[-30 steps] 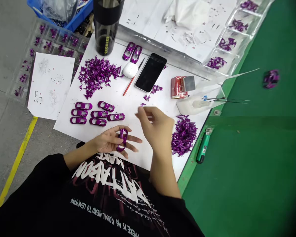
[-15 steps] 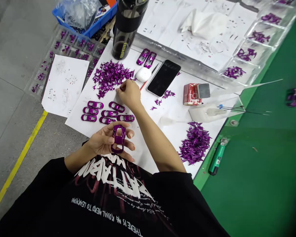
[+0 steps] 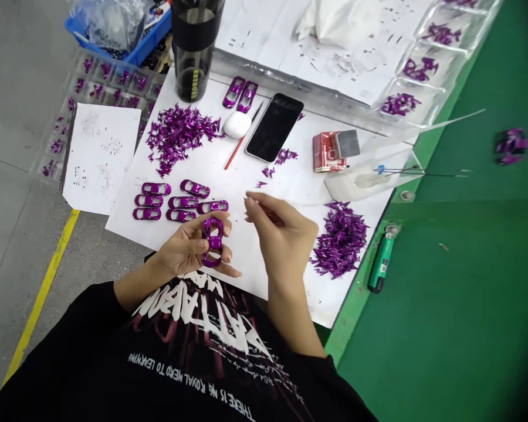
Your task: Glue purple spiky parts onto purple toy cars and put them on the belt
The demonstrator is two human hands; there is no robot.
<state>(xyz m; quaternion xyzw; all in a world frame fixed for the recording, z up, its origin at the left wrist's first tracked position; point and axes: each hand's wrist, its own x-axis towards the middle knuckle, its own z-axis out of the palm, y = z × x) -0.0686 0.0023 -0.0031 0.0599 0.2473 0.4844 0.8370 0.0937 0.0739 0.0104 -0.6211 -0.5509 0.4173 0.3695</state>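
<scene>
My left hand [image 3: 189,246] grips a purple toy car body [image 3: 213,241] with window openings, thumb on its near side and fingers behind. To its right, apart from the car body, my right hand [image 3: 284,234] is closed in a pinch with the fingertips pointing left. Whatever small thing it may hold is too small to make out. Several similar car bodies [image 3: 148,200] lie in short rows beyond my left hand. Loose small pointed purple parts form one pile [image 3: 178,138] at the back left and another pile [image 3: 341,240] right of my right hand.
A dark tumbler [image 3: 196,53], a phone [image 3: 275,128], a white rounded case [image 3: 237,125], a red-handled brush [image 3: 234,153] and a red box [image 3: 328,153] stand or lie behind. A white bottle [image 3: 356,183] and a green lighter-like tool [image 3: 382,261] are rightward. Compartment trays [image 3: 422,88] flank the paper.
My right hand has moved from the back left pile toward me and right, fingers still pinched. My left hand keeps the car body at nearly the same place. The view has shifted slightly.
</scene>
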